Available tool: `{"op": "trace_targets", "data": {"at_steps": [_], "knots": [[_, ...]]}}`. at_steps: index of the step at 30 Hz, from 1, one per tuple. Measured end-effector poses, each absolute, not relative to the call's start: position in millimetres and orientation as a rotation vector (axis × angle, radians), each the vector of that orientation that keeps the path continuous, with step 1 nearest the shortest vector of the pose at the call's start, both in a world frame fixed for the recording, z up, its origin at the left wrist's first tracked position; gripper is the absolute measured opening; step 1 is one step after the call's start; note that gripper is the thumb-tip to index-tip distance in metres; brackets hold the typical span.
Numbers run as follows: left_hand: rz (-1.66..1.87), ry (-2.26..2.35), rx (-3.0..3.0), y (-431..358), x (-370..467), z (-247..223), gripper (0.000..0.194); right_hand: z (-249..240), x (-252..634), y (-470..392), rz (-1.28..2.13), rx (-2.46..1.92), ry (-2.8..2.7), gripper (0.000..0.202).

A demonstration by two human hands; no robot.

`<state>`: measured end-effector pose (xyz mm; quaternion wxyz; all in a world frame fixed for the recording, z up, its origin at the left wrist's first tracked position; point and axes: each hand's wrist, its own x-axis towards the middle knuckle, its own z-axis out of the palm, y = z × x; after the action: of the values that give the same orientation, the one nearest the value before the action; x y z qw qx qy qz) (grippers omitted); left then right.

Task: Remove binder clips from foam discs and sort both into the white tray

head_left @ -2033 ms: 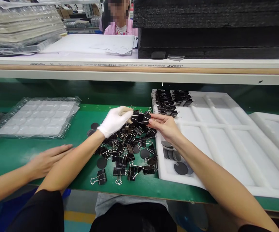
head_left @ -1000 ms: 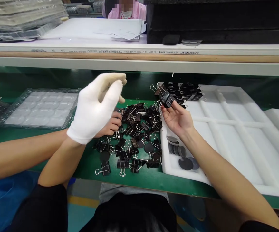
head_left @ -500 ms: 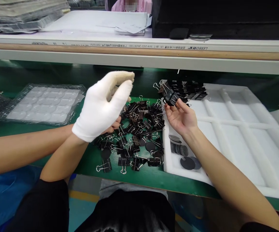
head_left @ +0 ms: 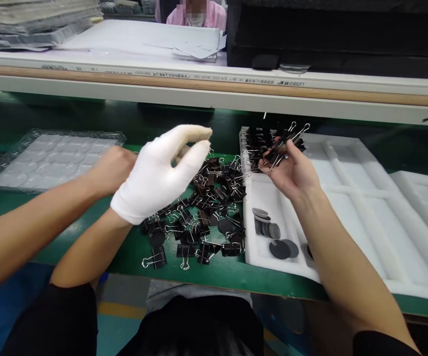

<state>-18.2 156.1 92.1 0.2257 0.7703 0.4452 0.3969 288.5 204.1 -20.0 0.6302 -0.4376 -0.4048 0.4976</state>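
Note:
My left hand point(head_left: 165, 170), in a white glove, is raised above the left side of a pile of black binder clips point(head_left: 217, 193). Its thumb and fingertips come together in a pinch; what they hold, if anything, is hidden. My bare right hand point(head_left: 293, 173) grips a black binder clip point(head_left: 278, 148) over the white foam tray point(head_left: 251, 198), its wire handles pointing up and down. Behind it, more black clips point(head_left: 254, 143) crowd the tray's far left compartment. Dark round discs point(head_left: 268, 228) lie in the near left compartment.
A co-worker's blurred hand point(head_left: 113, 170) reaches in from the left, beside a clear plastic tray point(head_left: 58, 158) with white round-shaped cells. A shelf edge point(head_left: 199, 94) crosses above the green bench point(head_left: 214, 277). Beyond it are papers, a black box point(head_left: 328, 39) and a person in pink point(head_left: 217, 17).
My right hand has moved slightly right, and the binder clip in it has turned, handles now up. My left hand keeps its pinch. The co-worker's hand has drawn left, away from the pile.

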Motion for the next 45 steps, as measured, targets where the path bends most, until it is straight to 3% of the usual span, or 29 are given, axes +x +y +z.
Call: {"op": "trace_targets", "data": {"at_steps": [5, 9, 12, 19, 45], "knots": [[1.098, 1.215, 2.188, 156.1, -22.0, 93.1, 0.037, -18.6, 352.4, 214.0, 0.745, -1.389, -1.081, 0.050], [1.095, 1.240, 2.215, 155.1, -23.0, 95.3, 0.037, -32.9, 397.4, 216.7, 0.117, -1.879, -1.270, 0.044], [1.089, 1.254, 2.221, 154.1, -22.2, 95.5, 0.036, -41.7, 412.9, 222.2, -0.103, -2.039, -1.453, 0.043], [1.095, 1.274, 2.203, 157.8, -23.2, 92.2, 0.032, -48.6, 417.6, 245.7, -0.044, -2.086, -1.779, 0.048], [0.635, 1.451, 2.332, 191.8, -12.4, 75.4, 0.039, -74.6, 425.1, 241.0, -0.019, -1.860, -1.763, 0.045]]}}
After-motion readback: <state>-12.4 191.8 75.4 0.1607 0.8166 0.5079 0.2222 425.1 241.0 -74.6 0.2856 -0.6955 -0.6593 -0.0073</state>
